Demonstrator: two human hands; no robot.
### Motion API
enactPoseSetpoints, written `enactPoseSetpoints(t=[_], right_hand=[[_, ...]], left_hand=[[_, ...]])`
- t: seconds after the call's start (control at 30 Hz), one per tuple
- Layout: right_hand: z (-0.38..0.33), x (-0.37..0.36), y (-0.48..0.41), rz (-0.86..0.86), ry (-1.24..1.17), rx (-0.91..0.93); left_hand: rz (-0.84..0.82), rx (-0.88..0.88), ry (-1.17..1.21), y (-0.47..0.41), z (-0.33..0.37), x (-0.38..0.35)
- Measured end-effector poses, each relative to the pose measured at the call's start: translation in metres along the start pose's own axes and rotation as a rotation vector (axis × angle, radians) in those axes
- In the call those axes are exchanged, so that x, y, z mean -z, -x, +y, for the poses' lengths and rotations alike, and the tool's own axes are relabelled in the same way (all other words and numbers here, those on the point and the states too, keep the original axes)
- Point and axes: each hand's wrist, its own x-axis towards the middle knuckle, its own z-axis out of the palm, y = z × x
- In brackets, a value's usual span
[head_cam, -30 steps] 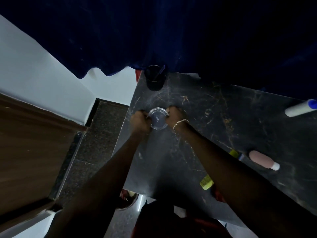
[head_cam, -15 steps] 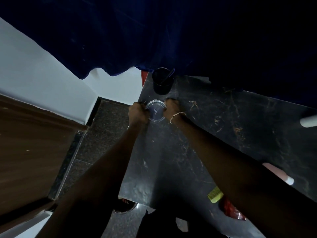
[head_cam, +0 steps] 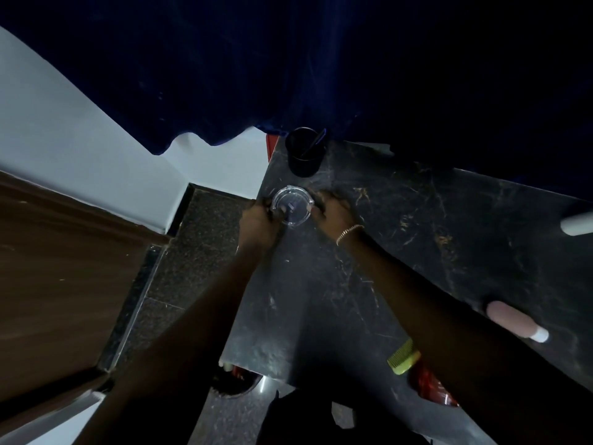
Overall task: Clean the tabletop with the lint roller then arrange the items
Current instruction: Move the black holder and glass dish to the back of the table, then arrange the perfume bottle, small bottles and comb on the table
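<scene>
A round clear plastic container (head_cam: 291, 205) stands on the black marble tabletop (head_cam: 369, 271) near its far left corner. My left hand (head_cam: 258, 223) grips its left side. My right hand (head_cam: 332, 213), with a thin bracelet on the wrist, sits at its right side with fingers touching or very close to it. Just beyond it stands a black cup (head_cam: 305, 152) with a dark pen in it. The white lint roller (head_cam: 576, 223) lies at the right edge of view, mostly cut off.
A pink bottle with a white cap (head_cam: 513, 320) lies on the table to the right of my right arm. A yellow-green comb (head_cam: 402, 358) lies by the near edge. A dark blue curtain (head_cam: 321, 69) hangs behind the table. Dark floor lies left of the table.
Both hands have slid the clear container away from me toward the far left corner, closer to the black cup. My right hand now looks looser at its side.
</scene>
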Motion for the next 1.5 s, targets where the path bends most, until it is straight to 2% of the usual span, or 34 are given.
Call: enactPoseSetpoints(t=[0.1, 0.17, 0.3, 0.43, 0.77, 0.97, 1.1, 1.23, 1.5], right_hand=[[0.023, 0.006, 0.043, 0.041, 0.082, 0.064], [0.038, 0.007, 0.073, 0.032, 0.153, 0.100], [0.064, 0.012, 0.141, 0.090, 0.310, 0.174], [0.089, 0.016, 0.204, 0.122, 0.400, 0.168], [0.164, 0.047, 0.325, 0.148, 0.382, 0.060], [0.215, 0.076, 0.368, 0.181, 0.341, -0.017], [0.238, 0.089, 0.391, 0.222, 0.248, -0.037], [0.256, 0.097, 0.404, 0.237, 0.254, -0.048], [0.276, 0.101, 0.427, 0.255, 0.274, -0.005]], left_hand=[[0.012, -0.218, -0.076, 0.040, -0.006, -0.002], [-0.008, -0.294, -0.124, 0.071, -0.009, -0.010], [-0.122, -0.342, -0.226, 0.131, -0.006, -0.034], [-0.123, -0.452, -0.245, 0.179, 0.005, -0.057], [-0.176, -0.511, -0.302, 0.292, 0.061, -0.136], [-0.230, -0.376, -0.288, 0.343, 0.104, -0.185], [-0.293, -0.230, -0.292, 0.359, 0.123, -0.211], [-0.317, -0.136, -0.282, 0.368, 0.137, -0.231], [-0.281, -0.056, -0.499, 0.373, 0.142, -0.257]])
